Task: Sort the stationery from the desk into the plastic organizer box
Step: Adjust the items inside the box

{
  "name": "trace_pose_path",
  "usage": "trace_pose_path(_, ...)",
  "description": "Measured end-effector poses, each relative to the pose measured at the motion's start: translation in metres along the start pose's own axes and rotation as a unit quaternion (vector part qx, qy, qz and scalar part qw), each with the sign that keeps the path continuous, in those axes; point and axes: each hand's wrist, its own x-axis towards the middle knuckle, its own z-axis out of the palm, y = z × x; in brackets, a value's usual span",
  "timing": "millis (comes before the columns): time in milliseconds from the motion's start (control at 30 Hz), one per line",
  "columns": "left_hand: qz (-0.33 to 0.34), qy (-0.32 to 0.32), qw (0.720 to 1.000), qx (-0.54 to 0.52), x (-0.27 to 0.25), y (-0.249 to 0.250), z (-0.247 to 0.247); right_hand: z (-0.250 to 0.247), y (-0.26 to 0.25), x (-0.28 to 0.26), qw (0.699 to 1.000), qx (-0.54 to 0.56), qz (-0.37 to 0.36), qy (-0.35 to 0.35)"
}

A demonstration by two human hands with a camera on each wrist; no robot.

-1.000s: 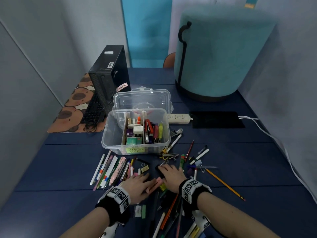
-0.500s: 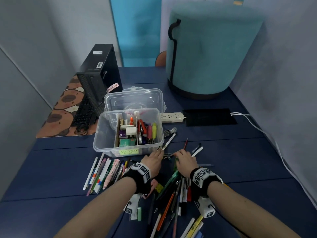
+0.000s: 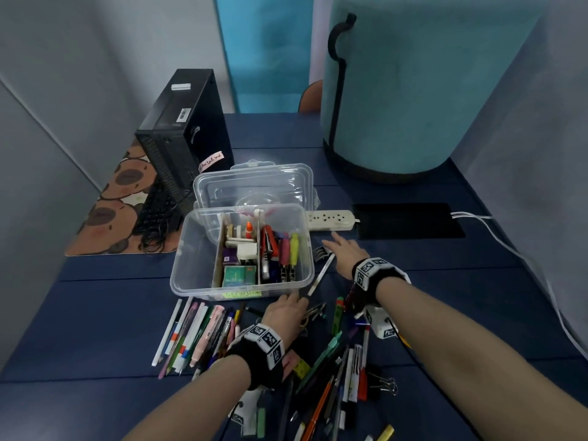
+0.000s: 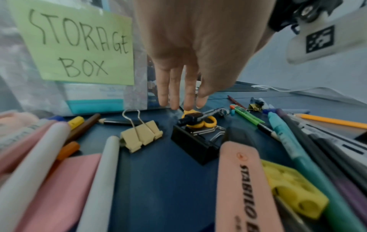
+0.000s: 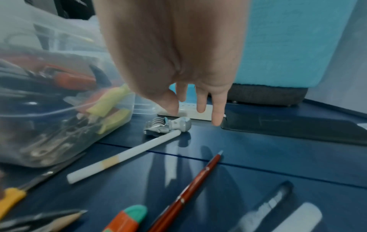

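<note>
The clear plastic organizer box [image 3: 183, 283] stands mid-desk, its divided right side holding markers, tape and small packs. Loose pens, highlighters and clips lie in front of it. My left hand [image 3: 297, 299] hovers open at the box's front right corner; in the left wrist view its straight fingers [image 4: 174, 100] hang just above small yellow-handled scissors [image 4: 208, 123]. My right hand [image 3: 331, 245] reaches open along the box's right side, fingers [image 5: 217, 116] spread over a grey metal staple remover [image 5: 166, 127] without holding it. A white pen [image 5: 123, 155] lies against that tool.
The box lid [image 3: 254, 186] leans behind the box. A power strip [image 3: 331, 219] and black pad [image 3: 410, 221] lie to the right, a black computer case [image 3: 184, 132] and keyboard at back left, a teal stool [image 3: 413, 84] behind. Beige [image 4: 142, 135] and black [image 4: 196, 144] binder clips sit near my left hand.
Both hands left the pile near me and moved forward. The left stopped at the box's front right corner; the right went farther, beside the box's right wall. Neither picked anything up.
</note>
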Motion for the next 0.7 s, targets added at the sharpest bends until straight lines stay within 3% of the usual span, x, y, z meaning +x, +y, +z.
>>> trace_pose_path(100,-0.025,-0.026,0.999,-0.01,0.002,0.0,-0.004,0.002,0.0,0.011,1.0,-0.012,0.015,-0.012)
trace_pose_path(300,-0.069,-0.056,0.996,-0.02,0.009,0.006,-0.006,0.025,0.001,0.004,0.994,0.008,0.068,0.082)
trace_pose_path(500,-0.111,-0.041,0.99,-0.08,0.01,0.009,0.006,0.038,0.016,-0.006,0.991,0.041,0.062,0.111)
trace_pose_path(600,-0.129,-0.022,0.986,-0.107,0.008,0.01,0.008,0.032,0.021,-0.013,0.975,0.14,0.093,0.148)
trace_pose_path(700,-0.134,-0.009,0.986,-0.103,0.005,0.011,0.006,0.023,0.029,-0.021,0.939,0.278,0.123,0.162)
